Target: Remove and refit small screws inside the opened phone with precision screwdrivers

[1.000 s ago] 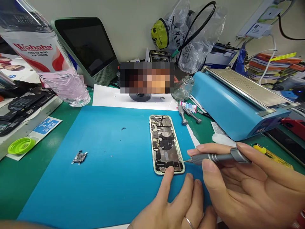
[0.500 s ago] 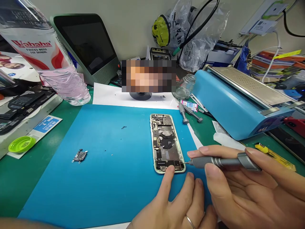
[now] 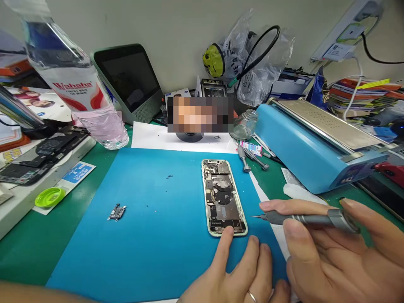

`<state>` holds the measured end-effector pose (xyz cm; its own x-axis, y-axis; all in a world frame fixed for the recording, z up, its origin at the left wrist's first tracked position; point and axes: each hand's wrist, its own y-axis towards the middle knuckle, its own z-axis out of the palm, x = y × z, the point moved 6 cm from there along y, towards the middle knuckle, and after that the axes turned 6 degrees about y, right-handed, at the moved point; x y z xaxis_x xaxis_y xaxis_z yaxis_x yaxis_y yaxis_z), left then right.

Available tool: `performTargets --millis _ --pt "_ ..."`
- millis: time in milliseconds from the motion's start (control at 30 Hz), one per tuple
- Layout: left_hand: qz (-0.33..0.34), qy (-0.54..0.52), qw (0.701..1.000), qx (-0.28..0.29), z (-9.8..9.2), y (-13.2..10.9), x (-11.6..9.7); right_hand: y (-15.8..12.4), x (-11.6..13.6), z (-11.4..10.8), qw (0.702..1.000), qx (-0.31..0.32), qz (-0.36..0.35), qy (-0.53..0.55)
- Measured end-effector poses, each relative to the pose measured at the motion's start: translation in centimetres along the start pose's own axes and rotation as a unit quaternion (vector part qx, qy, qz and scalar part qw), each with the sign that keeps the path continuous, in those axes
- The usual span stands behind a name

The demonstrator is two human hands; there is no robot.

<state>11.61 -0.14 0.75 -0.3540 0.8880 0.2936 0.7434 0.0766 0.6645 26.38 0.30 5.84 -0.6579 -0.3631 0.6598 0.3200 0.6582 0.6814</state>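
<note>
An opened smartphone [image 3: 224, 198] lies on the blue mat with its inner parts exposed. My left hand [image 3: 233, 269], a ring on one finger, rests below it; the index fingertip presses the phone's bottom end while the other fingers lie stretched on the mat. In my right hand [image 3: 334, 248] a grey precision screwdriver [image 3: 303, 217] is gripped between thumb and fingers, pointing left. Its tip is just right of the phone's lower edge, apart from it. A small dark circuit part [image 3: 116, 211] sits on the mat to the left, and tiny dark pieces [image 3: 169, 176] lie farther back.
The blue mat [image 3: 151, 256] covers the green table. A water bottle [image 3: 91, 92] and a screen device [image 3: 129, 80] stand back left. More screwdrivers [image 3: 244, 160], a glass jar [image 3: 246, 124] and a blue machine [image 3: 303, 147] are on the right. A green cap [image 3: 49, 197] lies left.
My right hand has drawn the screwdriver to the right, so its tip has left the phone's lower edge. My left index finger stays on the phone. The view has shifted slightly.
</note>
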Motion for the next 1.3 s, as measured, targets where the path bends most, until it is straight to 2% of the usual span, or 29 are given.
performTargets --millis 100,167,300,433,533,667,933,1300 --pt "-0.015 -0.004 1.0 -0.009 0.0 0.0 0.1 1.2 0.9 -0.7 0.998 -0.024 -0.042 -0.03" --pt "-0.02 -0.004 1.0 -0.02 0.0 0.0 0.1 2.0 1.6 -0.6 0.996 -0.005 -0.081 -0.041" --pt "-0.014 -0.005 1.0 -0.021 -0.1 0.2 0.1 2.9 1.7 0.5 0.986 0.11 -0.101 -0.071" --pt "0.002 -0.014 1.0 0.015 -0.3 0.5 0.1 2.5 0.7 1.5 0.949 0.287 -0.06 -0.115" --pt "0.009 -0.032 0.999 0.035 -0.5 0.6 0.3 1.9 0.3 1.7 0.926 0.356 -0.031 -0.122" --pt "0.003 -0.046 0.999 0.029 -0.7 0.7 0.5 1.3 -0.2 1.8 0.915 0.384 0.011 -0.125" --pt "-0.017 -0.043 0.999 0.024 -0.6 1.1 0.6 1.0 -1.8 2.0 0.902 0.401 0.115 -0.107" --pt "-0.019 0.002 1.0 -0.016 -0.5 0.6 0.2 1.2 -2.3 2.0 0.896 0.403 0.169 -0.077"
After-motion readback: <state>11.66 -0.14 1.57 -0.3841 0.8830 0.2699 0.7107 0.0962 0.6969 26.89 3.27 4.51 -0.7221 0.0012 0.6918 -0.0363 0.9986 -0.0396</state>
